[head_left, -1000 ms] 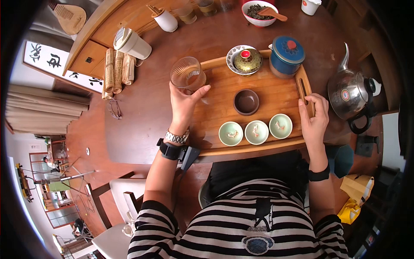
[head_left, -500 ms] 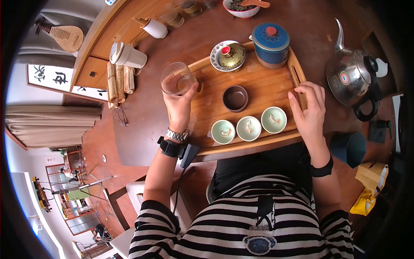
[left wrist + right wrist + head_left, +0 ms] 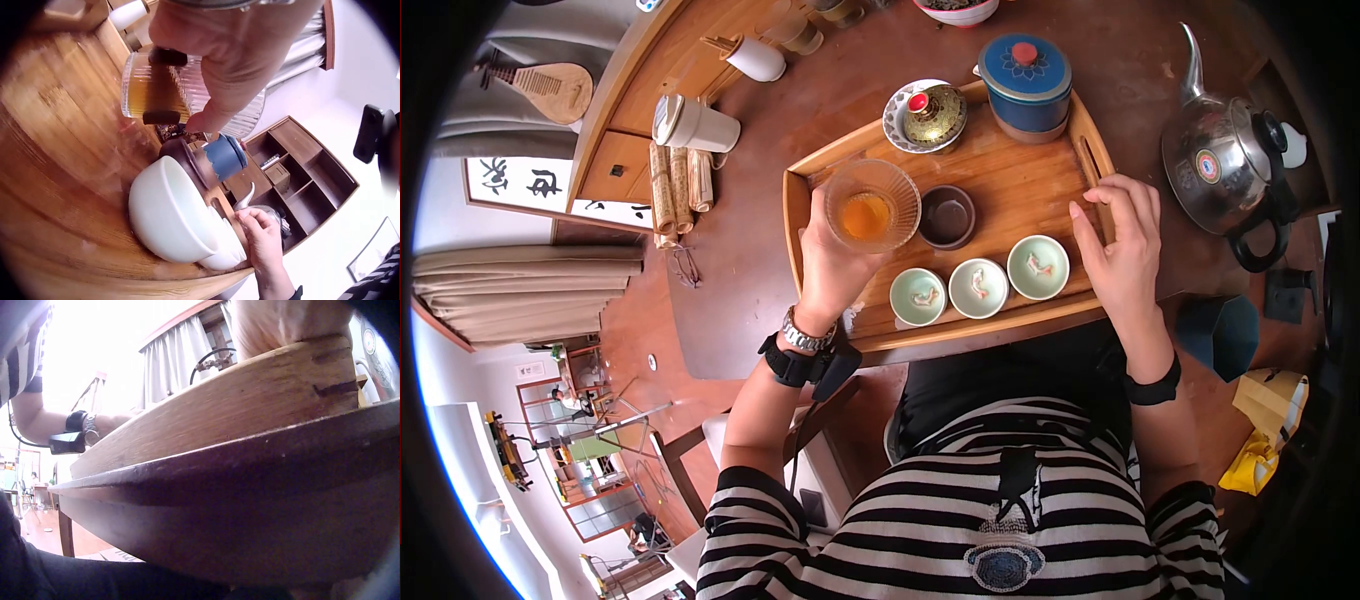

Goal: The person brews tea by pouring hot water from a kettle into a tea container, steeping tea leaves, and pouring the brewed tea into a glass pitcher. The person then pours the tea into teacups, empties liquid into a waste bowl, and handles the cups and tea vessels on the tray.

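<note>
My left hand (image 3: 835, 275) grips a ribbed clear glass cup (image 3: 906, 205) above the left part of a wooden tray (image 3: 1025, 185). Amber liquid (image 3: 864, 217) lies at its bottom; in the left wrist view the glass (image 3: 140, 87) is tipped on its side. To its right sits a small dark brown cup (image 3: 947, 230). Three pale green cups, a left (image 3: 919, 297), a middle (image 3: 978, 288) and a right (image 3: 1038, 267), line the tray's near side, each with a fish figure inside. My right hand (image 3: 1128, 240) rests at the tray's right edge, fingers loosely bent.
At the tray's far side stand a gold-lidded bowl (image 3: 933, 112) and a blue lidded pot (image 3: 1025, 85). A steel kettle (image 3: 1215, 145) is right of the tray. A white tumbler (image 3: 700, 125) and bamboo rolls (image 3: 680, 190) lie to the left.
My left hand has brought the glass rightward over the tray and tipped it, so the amber liquid shows. My right hand has loosened from the tray's handle slot, staying at that edge.
</note>
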`<state>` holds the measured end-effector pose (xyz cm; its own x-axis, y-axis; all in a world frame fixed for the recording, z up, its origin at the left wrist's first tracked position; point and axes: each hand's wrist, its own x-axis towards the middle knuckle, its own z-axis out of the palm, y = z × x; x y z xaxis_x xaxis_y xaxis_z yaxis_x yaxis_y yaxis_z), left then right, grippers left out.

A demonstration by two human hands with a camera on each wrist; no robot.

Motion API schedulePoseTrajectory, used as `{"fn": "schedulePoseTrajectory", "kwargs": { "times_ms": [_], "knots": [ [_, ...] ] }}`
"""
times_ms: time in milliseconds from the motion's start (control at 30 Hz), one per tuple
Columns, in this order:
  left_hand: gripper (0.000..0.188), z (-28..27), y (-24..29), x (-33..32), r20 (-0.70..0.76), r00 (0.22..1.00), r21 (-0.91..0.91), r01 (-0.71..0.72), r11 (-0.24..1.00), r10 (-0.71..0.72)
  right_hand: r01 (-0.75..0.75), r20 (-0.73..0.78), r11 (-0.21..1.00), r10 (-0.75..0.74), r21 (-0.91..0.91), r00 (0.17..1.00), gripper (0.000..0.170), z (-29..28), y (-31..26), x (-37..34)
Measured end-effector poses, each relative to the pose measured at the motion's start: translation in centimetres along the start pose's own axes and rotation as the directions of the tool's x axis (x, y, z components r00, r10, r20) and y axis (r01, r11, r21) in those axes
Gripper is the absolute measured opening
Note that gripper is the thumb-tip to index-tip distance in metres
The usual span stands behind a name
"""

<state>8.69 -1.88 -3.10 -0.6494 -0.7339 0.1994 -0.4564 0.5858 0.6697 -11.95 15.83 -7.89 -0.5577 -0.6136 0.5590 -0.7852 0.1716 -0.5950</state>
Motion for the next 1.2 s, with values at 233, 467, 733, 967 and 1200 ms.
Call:
{"fn": "schedulePoseTrajectory", "kwargs": {
  "times_ms": [233, 467, 733, 967, 1200],
  "knots": [
    [0.059, 0.3, 0.0, -0.2, 0.011, 0.999, 0.037, -0.034, 0.999, 0.033, 0.124, 0.095, 0.980, -0.140, 0.154, 0.986, 0.016, -0.1, -3.1, 4.0],
    [0.060, 0.4, 0.6, -0.5, 0.019, 1.000, 0.050, 0.011, 0.999, -0.012, 0.321, 0.446, 0.942, -0.328, 0.094, 0.833, 0.018, 6.2, -5.7, 11.5],
    [0.061, 0.3, 0.4, -0.9, 0.023, 0.999, 0.025, -0.040, 0.999, 0.040, 0.371, 0.511, 0.928, -0.306, -0.028, 0.803, 0.017, 9.5, -5.4, 12.2],
    [0.061, 0.2, 0.4, -0.8, 0.022, 0.999, 0.008, -0.046, 0.999, 0.046, 0.368, 0.434, 0.930, -0.337, 0.013, 0.836, 0.018, 10.0, -5.1, 11.8],
    [0.062, 0.1, 0.6, -0.5, 0.039, 0.999, 0.040, -0.020, 0.999, 0.019, 0.327, 0.419, 0.944, -0.312, 0.037, 0.853, 0.023, 9.1, -5.7, 11.5]
  ]
}}
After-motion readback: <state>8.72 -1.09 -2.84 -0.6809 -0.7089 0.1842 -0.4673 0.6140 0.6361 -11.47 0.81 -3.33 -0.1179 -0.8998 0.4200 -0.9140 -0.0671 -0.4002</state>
